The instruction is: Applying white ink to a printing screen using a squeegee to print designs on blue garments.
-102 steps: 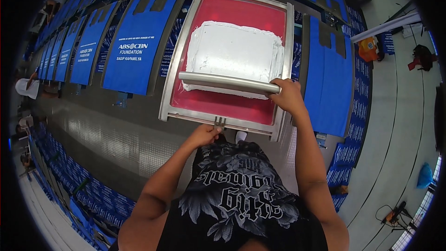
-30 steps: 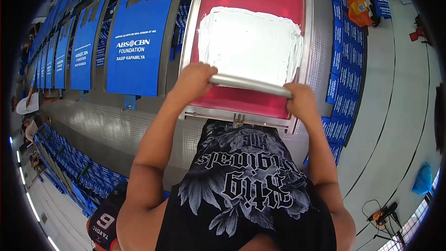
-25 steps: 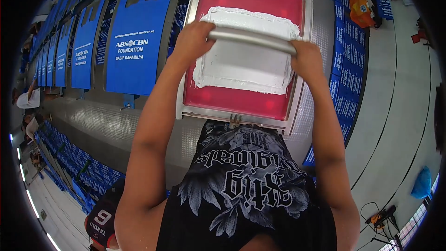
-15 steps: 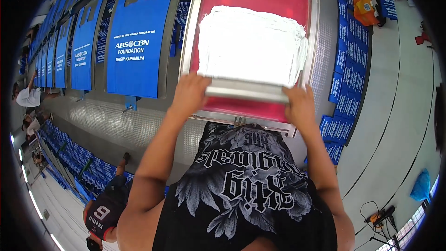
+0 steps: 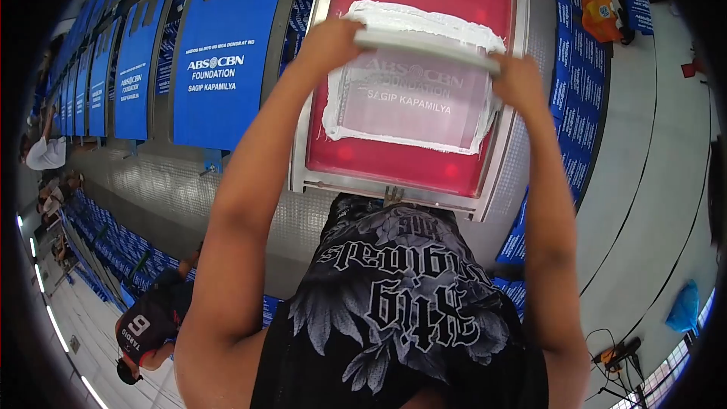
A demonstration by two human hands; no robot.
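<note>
A screen-printing frame [image 5: 313, 106] with a red mesh [image 5: 363, 159] lies in front of me. Across its far part runs a long squeegee [image 5: 428, 49], slightly tilted and blurred. My left hand [image 5: 333, 45] grips its left end and my right hand [image 5: 517, 83] its right end, fingers wrapped round it. White ink [image 5: 401, 15] is banked beyond the squeegee and rims the printing area on the near side and edges. Between squeegee and near rim, the ink is thin and the lettered stencil [image 5: 409, 110] shows through the mesh.
To the left, blue printed bag panels [image 5: 219, 68] lie on a row of boards. More blue panels [image 5: 572, 98] lie at the right. A person in a dark jersey [image 5: 151, 322] is at lower left, and an orange bag [image 5: 602, 14] stands at far right.
Both hands have moved the squeegee from the near side to the far part of the mesh. The thick white layer has thinned, revealing the stencil. The person at lower left has shifted.
</note>
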